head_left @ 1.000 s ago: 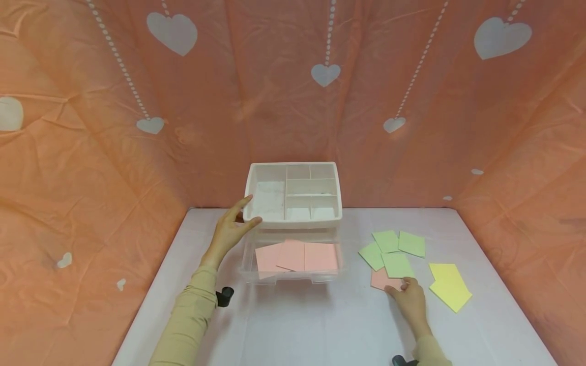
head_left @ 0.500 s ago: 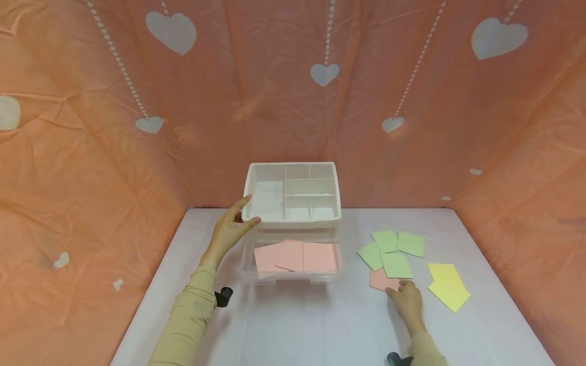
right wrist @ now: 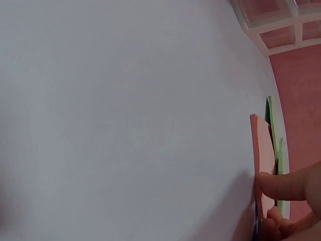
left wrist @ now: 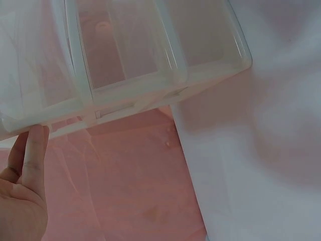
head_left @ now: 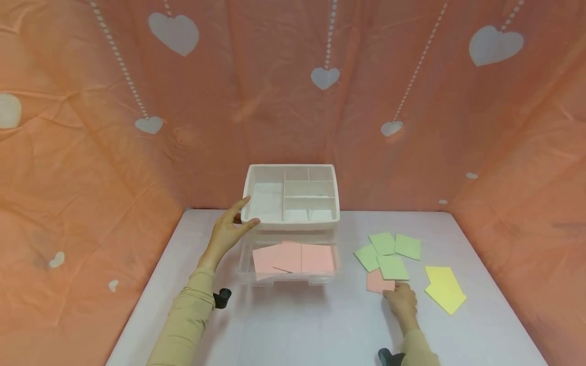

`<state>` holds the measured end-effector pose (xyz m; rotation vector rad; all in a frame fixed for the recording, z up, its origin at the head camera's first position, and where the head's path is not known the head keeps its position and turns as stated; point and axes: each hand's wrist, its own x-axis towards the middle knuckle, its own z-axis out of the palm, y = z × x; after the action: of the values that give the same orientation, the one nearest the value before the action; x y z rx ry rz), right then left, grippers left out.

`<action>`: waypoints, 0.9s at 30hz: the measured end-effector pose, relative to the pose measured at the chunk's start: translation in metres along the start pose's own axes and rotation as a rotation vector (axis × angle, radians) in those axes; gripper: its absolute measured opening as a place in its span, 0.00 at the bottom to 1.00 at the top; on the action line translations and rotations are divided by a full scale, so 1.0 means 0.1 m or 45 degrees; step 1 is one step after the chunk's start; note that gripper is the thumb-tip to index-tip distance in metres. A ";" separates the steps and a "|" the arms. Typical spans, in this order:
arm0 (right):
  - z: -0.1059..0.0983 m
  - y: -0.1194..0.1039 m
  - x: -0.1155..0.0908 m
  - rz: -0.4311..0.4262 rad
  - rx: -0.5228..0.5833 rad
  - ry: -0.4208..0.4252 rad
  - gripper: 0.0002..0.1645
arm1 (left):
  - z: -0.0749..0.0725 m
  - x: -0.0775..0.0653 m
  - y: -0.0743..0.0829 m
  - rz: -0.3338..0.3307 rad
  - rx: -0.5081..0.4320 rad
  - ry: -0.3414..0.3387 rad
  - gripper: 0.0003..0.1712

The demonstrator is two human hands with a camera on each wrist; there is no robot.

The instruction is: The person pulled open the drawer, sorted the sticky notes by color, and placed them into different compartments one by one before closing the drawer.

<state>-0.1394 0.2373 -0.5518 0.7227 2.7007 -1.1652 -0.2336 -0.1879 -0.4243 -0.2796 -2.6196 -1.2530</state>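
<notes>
While the left hand grips the near left corner of the white tray, its thumb and forefinger spread along the rim, the right hand pinches a loose pink square by its right side in a narrow hold. That square lies on the white table to the right of the organizer, its far edge tucked beneath the nearest of four overlapping green squares. In the right wrist view the thumb presses against the pink piece, with fingertips bunched at its edge.

Below the tray, which is divided into compartments, a clear drawer stands pulled out toward the person, holding several overlapping pink squares. Yellow squares lie to the right of the green ones, apart from them. Behind the table hangs an orange cloth printed with white hearts. Both arms wear beige sleeves.
</notes>
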 end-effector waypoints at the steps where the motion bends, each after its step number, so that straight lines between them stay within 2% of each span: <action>1: 0.01 0.00 0.00 -0.006 0.007 0.013 0.28 | 0.00 0.00 0.00 0.006 0.001 0.002 0.39; 9: 0.07 0.03 -0.01 -0.092 0.097 0.092 0.22 | 0.00 0.00 0.00 0.012 0.008 0.017 0.39; 15: 0.07 0.13 -0.02 -0.191 0.102 0.109 0.20 | 0.01 0.00 -0.01 0.020 0.017 0.018 0.39; 19: 0.05 0.21 -0.05 -0.239 0.128 0.184 0.17 | 0.02 0.01 -0.02 0.023 0.026 0.015 0.38; 27: -0.10 0.25 -0.11 -0.187 0.271 0.336 0.15 | 0.00 0.02 -0.01 0.012 0.015 0.003 0.38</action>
<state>-0.1173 0.2554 -0.5578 0.7657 2.9160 -1.5084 -0.2354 -0.1882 -0.4242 -0.2880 -2.6197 -1.2332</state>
